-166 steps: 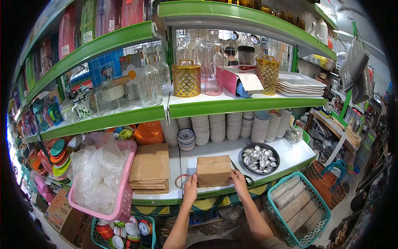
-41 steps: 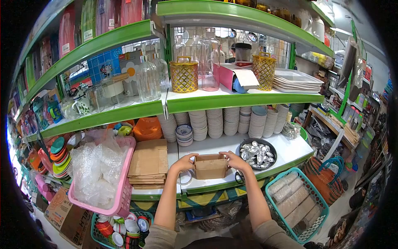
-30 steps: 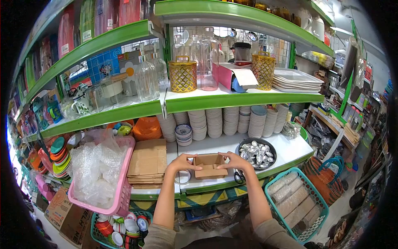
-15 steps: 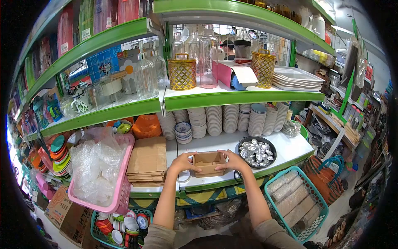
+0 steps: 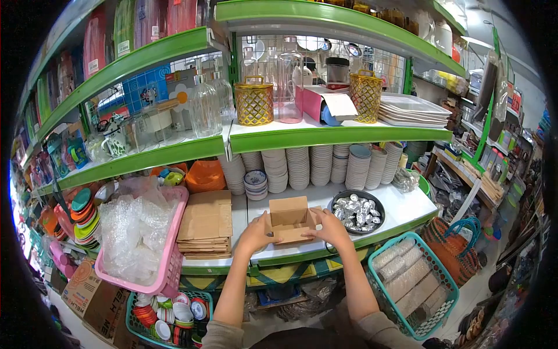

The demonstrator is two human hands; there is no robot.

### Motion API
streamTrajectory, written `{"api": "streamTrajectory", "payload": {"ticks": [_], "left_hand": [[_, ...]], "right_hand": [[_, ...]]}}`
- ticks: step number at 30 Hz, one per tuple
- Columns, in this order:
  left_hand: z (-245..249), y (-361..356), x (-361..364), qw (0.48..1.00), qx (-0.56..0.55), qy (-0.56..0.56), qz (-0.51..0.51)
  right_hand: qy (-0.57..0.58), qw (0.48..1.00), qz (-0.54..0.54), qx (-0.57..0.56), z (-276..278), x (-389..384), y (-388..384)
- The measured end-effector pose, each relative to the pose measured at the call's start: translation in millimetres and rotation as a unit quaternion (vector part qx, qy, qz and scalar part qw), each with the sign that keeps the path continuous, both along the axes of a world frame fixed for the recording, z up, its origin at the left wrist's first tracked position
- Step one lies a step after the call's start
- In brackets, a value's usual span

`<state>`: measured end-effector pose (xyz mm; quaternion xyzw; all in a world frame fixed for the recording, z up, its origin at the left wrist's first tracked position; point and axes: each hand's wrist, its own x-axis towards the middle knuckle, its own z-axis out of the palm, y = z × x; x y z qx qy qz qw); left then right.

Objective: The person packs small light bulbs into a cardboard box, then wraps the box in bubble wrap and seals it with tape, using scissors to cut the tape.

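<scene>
Box [image 5: 289,220], cardboard, on the white shelf [image 5: 401,212] between card stack [image 5: 206,224] left and dark bowl [image 5: 356,210] right: far flap now upright, folded in half a second ago; left hand [image 5: 256,234] clasps its left side, right hand [image 5: 331,225] its right, forearms reaching from near.

box at the shelf front

the cardboard box [image 5: 289,218] sits on the shelf [image 5: 401,212], held between the left hand [image 5: 256,234] and the right hand [image 5: 331,228]. left of it lies a flat cardboard stack [image 5: 206,224], then a basket [image 5: 174,256]. a bowl [image 5: 355,211] is just right; dish stacks [image 5: 308,166] stand behind.
</scene>
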<state>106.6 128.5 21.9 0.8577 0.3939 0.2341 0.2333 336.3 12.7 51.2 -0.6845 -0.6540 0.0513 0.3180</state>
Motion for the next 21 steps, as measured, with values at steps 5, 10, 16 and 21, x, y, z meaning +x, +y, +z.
{"api": "streamTrajectory", "payload": {"ticks": [5,10,16,21], "left_hand": [[31,-44,-4,0.993,0.112,-0.02,0.021],[35,-76,-7,0.99,0.09,-0.109,-0.003],[21,-101,-13,0.986,0.096,-0.132,0.004],[2,-115,-30,0.985,0.093,-0.144,0.032]], "right_hand": [[-0.006,0.997,-0.015,0.073,6,-25,-17],[0.088,0.989,0.029,0.118,9,-56,-34],[0.125,0.98,0.082,0.13,-11,-80,-34],[0.153,0.972,0.123,0.126,-24,-99,-38]]}}
